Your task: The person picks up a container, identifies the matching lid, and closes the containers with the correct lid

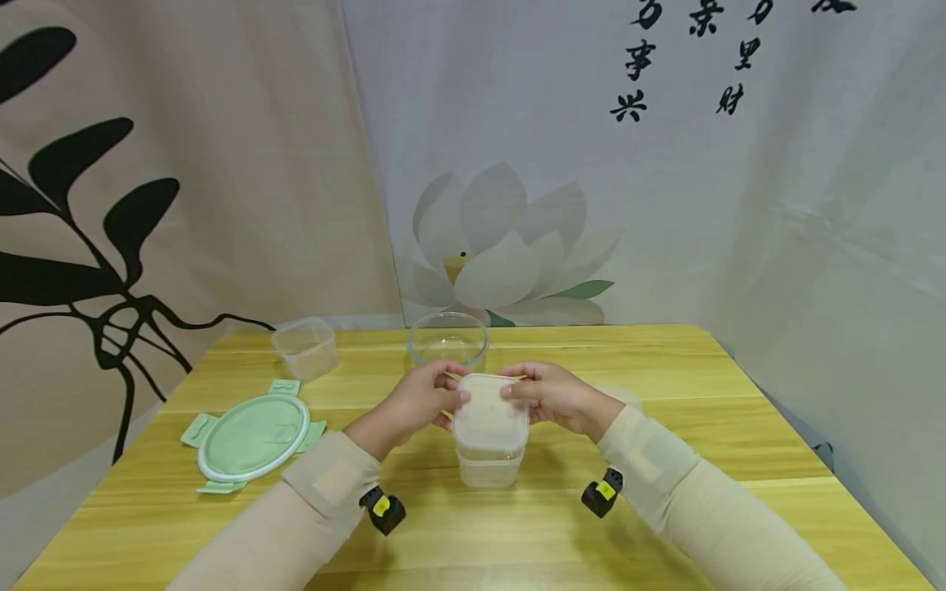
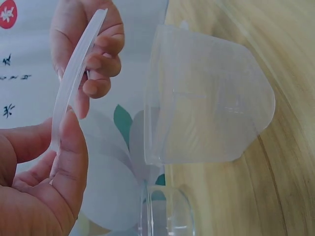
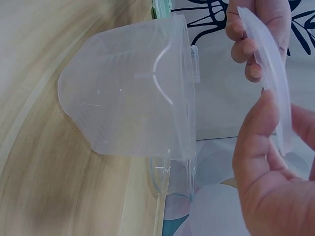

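Both hands hold a square translucent plastic lid [image 1: 489,409] by its opposite sides. The left hand [image 1: 423,399] pinches the left edge between thumb and fingers, while the right hand [image 1: 559,399] pinches the right edge. Beneath the lid a clear square plastic container [image 1: 491,473] stands upright on the table. In the left wrist view a gap separates the lid [image 2: 74,81] from the container's rim [image 2: 151,98]. The right wrist view likewise has the lid [image 3: 269,69] apart from the container [image 3: 123,93], whose inside looks empty.
A round green lid [image 1: 254,437] with side clips lies on the wooden table [image 1: 458,550] at left. Behind it stands another clear plastic container [image 1: 305,349]. A round glass bowl [image 1: 447,361] sits beyond the hands, near the back edge. Something pale [image 1: 619,397] lies partly behind the right wrist.
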A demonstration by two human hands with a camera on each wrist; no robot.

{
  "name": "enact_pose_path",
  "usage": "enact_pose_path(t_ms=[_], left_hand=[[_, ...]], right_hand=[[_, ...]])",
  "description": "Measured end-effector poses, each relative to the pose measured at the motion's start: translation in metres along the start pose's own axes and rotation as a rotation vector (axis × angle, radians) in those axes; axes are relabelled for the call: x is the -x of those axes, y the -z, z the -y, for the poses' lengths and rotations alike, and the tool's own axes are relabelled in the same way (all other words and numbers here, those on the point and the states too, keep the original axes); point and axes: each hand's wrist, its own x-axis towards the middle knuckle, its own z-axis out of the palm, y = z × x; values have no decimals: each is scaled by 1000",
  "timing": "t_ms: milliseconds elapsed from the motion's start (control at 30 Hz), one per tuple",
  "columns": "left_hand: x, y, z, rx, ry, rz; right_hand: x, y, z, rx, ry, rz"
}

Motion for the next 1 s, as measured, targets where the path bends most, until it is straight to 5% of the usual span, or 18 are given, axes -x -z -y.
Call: enact_pose_path(t_ms=[633, 1000], left_hand=[[-1, 2, 5, 48, 18, -80], [-2, -5, 8, -83, 10, -90]], right_hand=[[14, 1, -1, 149, -31, -80], [14, 1, -5, 167, -29, -86]])
